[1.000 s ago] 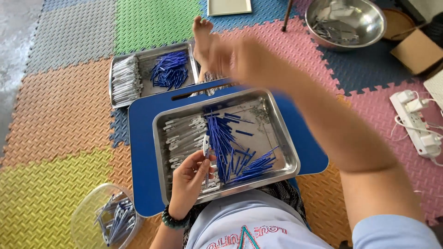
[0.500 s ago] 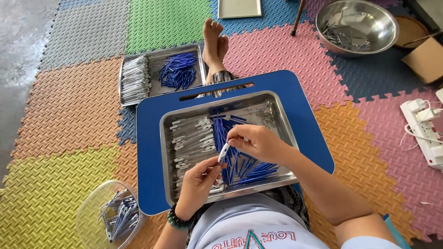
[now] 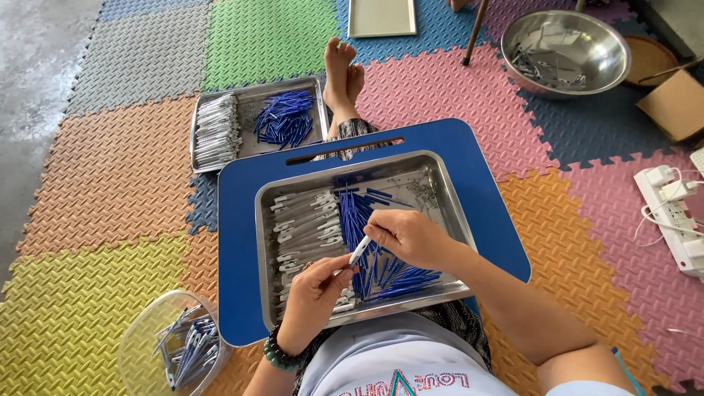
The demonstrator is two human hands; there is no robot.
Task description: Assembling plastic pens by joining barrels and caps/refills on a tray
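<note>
We see a floor (image 3: 110, 220) of coloured foam mats. Directly on it lie a steel tray (image 3: 253, 125) of blue and white pen parts, a steel bowl (image 3: 565, 51), a clear container (image 3: 172, 352), a white power strip (image 3: 678, 216) and a cardboard box (image 3: 675, 106).

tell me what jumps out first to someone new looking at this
The blue lap tray in the middle grabs the eye, carrying a steel tray of white pen barrels and blue refills. Over it, the left hand and right hand hold one white pen between them. Around them lie bright foam floor mats, with a steel bowl at upper right.
</note>
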